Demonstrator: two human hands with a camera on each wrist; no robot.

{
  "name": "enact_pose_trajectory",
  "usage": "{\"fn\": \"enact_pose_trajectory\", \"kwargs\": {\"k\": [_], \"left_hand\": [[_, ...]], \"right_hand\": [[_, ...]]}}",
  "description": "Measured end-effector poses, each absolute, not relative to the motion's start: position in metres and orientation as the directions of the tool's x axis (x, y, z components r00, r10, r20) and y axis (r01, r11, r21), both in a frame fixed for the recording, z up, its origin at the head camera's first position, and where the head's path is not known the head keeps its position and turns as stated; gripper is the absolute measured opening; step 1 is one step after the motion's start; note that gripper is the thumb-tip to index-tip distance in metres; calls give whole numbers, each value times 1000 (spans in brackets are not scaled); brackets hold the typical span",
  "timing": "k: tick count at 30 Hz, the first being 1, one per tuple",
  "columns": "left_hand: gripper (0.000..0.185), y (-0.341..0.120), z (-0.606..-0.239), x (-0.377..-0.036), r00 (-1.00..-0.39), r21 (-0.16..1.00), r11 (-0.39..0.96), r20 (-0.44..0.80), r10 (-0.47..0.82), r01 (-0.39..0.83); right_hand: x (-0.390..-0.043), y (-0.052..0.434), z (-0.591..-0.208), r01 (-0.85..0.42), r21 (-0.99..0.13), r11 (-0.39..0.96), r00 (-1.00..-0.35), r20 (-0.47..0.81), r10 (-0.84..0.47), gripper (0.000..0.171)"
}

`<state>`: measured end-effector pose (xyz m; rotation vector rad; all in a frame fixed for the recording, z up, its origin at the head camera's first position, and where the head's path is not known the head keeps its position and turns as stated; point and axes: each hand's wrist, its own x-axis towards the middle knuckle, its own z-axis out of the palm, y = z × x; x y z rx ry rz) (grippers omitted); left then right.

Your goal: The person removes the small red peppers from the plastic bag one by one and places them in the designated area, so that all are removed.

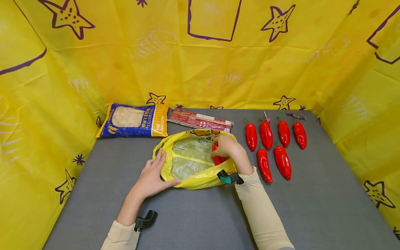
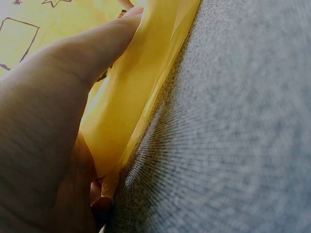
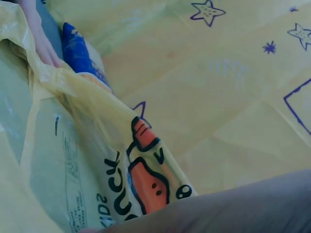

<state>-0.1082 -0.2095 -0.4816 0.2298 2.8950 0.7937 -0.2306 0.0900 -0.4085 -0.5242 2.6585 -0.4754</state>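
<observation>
A yellow plastic bag (image 1: pixel 192 182) lies on the grey table with its mouth spread wide. My left hand (image 1: pixel 153 175) holds its left rim, thumb along the near edge and fingers along the left side. In the left wrist view the thumb (image 2: pixel 97 48) lies against the yellow plastic. Inside the right part of the bag mouth, my right hand (image 1: pixel 226 147) grips a red pepper (image 1: pixel 218 160); its fingertips are partly hidden. The right wrist view shows the bag's printed side (image 3: pixel 150 184), but not the pepper.
Several red peppers (image 1: pixel 282 162) lie in two rows to the right. Behind them are a pink lollipop (image 1: pixel 267 118) and a wrapped candy (image 1: pixel 296 116). A blue and yellow pasta bag (image 1: pixel 131 120) and a long red packet (image 1: pixel 200 120) lie behind the bag. Yellow cloth (image 1: pixel 200 69) walls the table.
</observation>
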Motion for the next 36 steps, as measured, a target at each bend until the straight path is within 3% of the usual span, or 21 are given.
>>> {"fn": "enact_pose_trajectory", "kwargs": {"k": [4,9,19,29,36], "left_hand": [[129,-210,-482,-109,-980,515,850,-87,180,111],[129,-210,-482,-109,-980,513,851,-87,180,110],[130,-210,-482,-108,-979,510,853,-86,183,114],[130,-211,-484,-109,-980,505,855,-83,180,115],[130,-210,-483,-108,-980,508,852,-75,186,123]], "right_hand": [[-228,90,-403,-283,-360,889,-829,-375,-415,54],[-227,89,-403,-294,-364,884,-815,-388,-431,54],[-224,88,-408,-273,-425,863,-863,-289,-415,62],[-220,82,-407,-283,-484,828,-900,-163,-404,52],[-219,81,-409,-301,-539,787,-914,-72,-399,54]]}}
